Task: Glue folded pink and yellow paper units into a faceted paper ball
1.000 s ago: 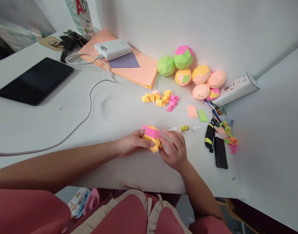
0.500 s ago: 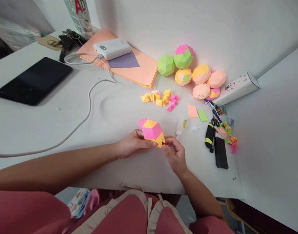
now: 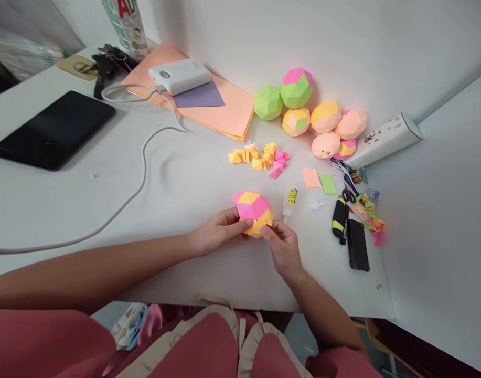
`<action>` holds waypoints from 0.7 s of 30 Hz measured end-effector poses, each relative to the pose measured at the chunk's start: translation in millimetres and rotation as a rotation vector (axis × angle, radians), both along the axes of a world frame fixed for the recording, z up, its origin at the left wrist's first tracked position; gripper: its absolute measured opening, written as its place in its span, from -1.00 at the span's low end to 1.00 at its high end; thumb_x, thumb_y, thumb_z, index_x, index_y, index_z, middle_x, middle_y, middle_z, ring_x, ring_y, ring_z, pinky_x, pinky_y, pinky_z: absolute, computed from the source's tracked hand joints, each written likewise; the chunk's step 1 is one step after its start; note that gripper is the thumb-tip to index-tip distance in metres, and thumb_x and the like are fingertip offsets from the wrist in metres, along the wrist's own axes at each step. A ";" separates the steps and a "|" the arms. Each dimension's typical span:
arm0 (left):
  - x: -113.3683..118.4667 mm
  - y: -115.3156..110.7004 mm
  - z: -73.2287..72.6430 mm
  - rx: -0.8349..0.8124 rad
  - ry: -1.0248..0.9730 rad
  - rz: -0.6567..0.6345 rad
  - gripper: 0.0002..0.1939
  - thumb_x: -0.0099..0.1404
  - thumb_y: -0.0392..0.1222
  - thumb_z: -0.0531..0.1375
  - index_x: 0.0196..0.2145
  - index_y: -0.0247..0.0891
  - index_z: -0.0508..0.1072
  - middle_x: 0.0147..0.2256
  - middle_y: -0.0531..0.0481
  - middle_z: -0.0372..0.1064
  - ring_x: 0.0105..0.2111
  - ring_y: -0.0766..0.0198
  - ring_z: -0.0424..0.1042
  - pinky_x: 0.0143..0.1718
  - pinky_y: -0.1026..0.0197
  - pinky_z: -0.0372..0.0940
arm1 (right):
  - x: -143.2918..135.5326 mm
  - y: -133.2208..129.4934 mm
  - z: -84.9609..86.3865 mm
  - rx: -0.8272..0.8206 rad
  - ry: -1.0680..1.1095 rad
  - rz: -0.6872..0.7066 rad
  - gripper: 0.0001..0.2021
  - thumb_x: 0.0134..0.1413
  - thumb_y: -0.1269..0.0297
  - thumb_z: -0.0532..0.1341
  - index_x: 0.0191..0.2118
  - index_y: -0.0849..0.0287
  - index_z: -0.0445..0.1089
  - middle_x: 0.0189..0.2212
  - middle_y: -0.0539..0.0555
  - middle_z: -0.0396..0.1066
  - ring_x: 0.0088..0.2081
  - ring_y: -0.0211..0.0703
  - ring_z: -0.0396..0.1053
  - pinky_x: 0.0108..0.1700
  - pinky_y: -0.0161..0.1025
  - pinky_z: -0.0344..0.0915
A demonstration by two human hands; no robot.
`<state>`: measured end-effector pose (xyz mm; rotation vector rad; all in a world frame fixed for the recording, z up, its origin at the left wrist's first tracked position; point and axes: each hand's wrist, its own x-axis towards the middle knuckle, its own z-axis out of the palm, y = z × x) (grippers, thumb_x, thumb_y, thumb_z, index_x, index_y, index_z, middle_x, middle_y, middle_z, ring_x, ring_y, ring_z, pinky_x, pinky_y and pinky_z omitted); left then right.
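Note:
A pink and yellow folded-paper ball (image 3: pixel 254 208), partly built with a pointed flap at its upper left, is held just above the near part of the table. My left hand (image 3: pixel 220 230) grips its left side, thumb on the front and fingers behind. On the lower right, my right hand (image 3: pixel 283 247) pinches a yellow part of it between thumb and fingers. The fingertips behind the paper are hidden. Right of the ball lies a small glue bottle (image 3: pixel 289 203) with a yellow label. Beyond it are several loose yellow paper units (image 3: pixel 258 164) and pink paper units (image 3: pixel 278 164).
Finished paper balls (image 3: pixel 297 89) stand against the wall. Peach paper sheets (image 3: pixel 236 115) carry a white power bank (image 3: pixel 181 76), its cable (image 3: pixel 145 157) crossing the left side near a black tablet (image 3: pixel 53 131). Scissors (image 3: pixel 348 195), a cutter (image 3: pixel 340 218) and a black case (image 3: pixel 357 245) lie right.
The paper ball has shifted slightly right and turned, showing more of its yellow lower side. My right thumb now presses on the yellow face.

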<state>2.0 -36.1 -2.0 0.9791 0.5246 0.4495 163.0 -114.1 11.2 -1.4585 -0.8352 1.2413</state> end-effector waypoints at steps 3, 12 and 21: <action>1.0 -1.3 0.2 0.023 0.019 0.005 -0.69 0.25 -0.01 0.15 -0.15 -0.24 0.44 -0.16 -0.05 0.43 -0.19 0.20 0.37 -0.15 0.16 0.28 | -1.6 0.2 -0.6 0.007 -0.021 -0.011 -0.86 -0.06 0.19 0.28 -0.42 0.15 0.46 -0.45 -0.03 0.45 -0.37 -0.24 0.35 -0.26 -0.27 0.29; 1.3 -2.7 3.3 0.025 0.045 0.016 -0.64 0.21 0.03 0.18 -0.14 -0.26 0.45 -0.13 -0.08 0.44 -0.14 0.12 0.37 -0.10 0.09 0.28 | -4.8 0.5 0.9 0.051 -0.050 -0.017 -0.88 -0.08 0.21 0.29 -0.45 0.14 0.44 -0.42 -0.03 0.48 -0.39 -0.25 0.37 -0.27 -0.26 0.33; 1.5 -4.1 -3.3 -0.015 0.057 0.053 -0.66 0.18 0.01 0.21 -0.18 -0.29 0.47 -0.18 -0.08 0.46 -0.18 0.14 0.40 -0.11 0.12 0.29 | -4.9 0.5 0.9 0.062 -0.063 -0.024 -0.83 -0.10 0.25 0.31 -0.55 0.18 0.37 -0.50 -0.06 0.35 -0.42 -0.31 0.27 -0.32 -0.32 0.27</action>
